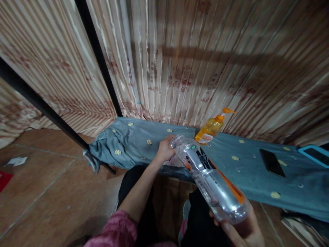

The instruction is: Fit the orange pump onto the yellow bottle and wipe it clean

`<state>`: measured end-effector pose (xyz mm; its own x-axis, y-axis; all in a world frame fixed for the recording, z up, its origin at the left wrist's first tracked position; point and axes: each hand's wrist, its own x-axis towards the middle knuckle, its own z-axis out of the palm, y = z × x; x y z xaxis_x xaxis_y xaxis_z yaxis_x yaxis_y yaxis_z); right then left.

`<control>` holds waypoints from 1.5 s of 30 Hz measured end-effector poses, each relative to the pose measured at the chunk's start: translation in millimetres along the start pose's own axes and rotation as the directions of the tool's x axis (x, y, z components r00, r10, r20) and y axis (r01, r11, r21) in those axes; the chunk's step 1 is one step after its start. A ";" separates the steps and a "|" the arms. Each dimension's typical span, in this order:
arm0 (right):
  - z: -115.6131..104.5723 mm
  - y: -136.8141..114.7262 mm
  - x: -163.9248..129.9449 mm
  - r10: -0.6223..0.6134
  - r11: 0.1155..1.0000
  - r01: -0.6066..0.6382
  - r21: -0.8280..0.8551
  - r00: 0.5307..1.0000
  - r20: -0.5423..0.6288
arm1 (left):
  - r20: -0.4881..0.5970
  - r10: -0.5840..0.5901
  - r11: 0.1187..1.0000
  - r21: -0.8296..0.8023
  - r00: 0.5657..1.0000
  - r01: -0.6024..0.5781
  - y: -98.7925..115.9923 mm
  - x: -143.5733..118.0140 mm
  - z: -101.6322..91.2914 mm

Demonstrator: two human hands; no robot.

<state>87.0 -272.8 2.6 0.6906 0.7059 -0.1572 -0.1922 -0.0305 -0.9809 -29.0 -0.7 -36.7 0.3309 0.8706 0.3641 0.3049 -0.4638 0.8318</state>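
- Far left: tiled floor, a scrap of white paper and a red piece at the frame edge. A black pole slants down across the striped curtain.
- Desk, low, draped in a blue-grey cloth with small gold motifs; the cloth bunches and hangs off the left corner.
- Left hand, pink sleeve at the elbow, reaches forward to the neck of the clear bottle; fingers closed about the bottle's mouth. Cap itself hidden, cannot tell if on or off.
- Clear bottle: plastic, black lettering and an orange stripe on the label, held tilted over the desk's near edge, neck away from the person. Looks empty or nearly so.
- Right hand, bottom of frame, wrapped under the bottle's base, gripping it.
- Behind, against the curtain: orange pump bottle, leaning, with amber liquid inside.
- Further right on the cloth: dark phone lying flat; a blue-rimmed item at the edge.
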 end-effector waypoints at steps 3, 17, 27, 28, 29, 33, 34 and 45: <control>-6.9 4.0 4.2 0.015 0.999 -0.017 0.032 0.999 0.043 | -0.028 0.018 1.000 0.017 0.999 -0.017 1.8 -2.0 0.2; -21.8 25.6 32.1 -0.095 0.992 0.076 0.096 0.974 0.208 | -0.081 0.038 0.988 0.151 0.996 -0.025 0.4 0.7 3.8; -16.7 20.6 39.5 -0.078 0.984 0.033 0.176 0.965 0.251 | -0.112 0.031 0.977 0.214 0.993 -0.006 -7.4 4.6 2.9; -16.6 20.4 40.1 -0.082 0.984 0.038 0.175 0.964 0.252 | -0.108 0.029 0.976 0.218 0.994 -0.005 -7.1 4.9 2.3; -16.6 20.3 40.7 -0.087 0.984 0.043 0.174 0.964 0.251 | -0.105 0.029 0.976 0.219 0.994 -0.006 -6.6 5.3 1.8; -15.0 22.6 41.9 -0.106 0.982 0.065 0.175 0.966 0.235 | -0.111 0.026 0.979 0.206 0.994 -0.003 -4.9 6.9 1.1; -14.1 23.8 41.5 -0.110 0.981 0.069 0.180 0.968 0.226 | -0.116 0.024 0.980 0.199 0.993 0.000 -4.8 7.3 1.3; -7.0 27.2 21.2 -0.053 0.972 0.018 0.233 0.988 0.146 | -0.130 0.112 0.989 0.111 0.985 -0.097 -5.9 2.1 6.3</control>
<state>101.3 -263.6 -28.2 0.5904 0.8025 -0.0862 -0.3371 0.1481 -0.9298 -24.5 2.8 -43.5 0.2442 0.8273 0.5059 0.3686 -0.5617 0.7407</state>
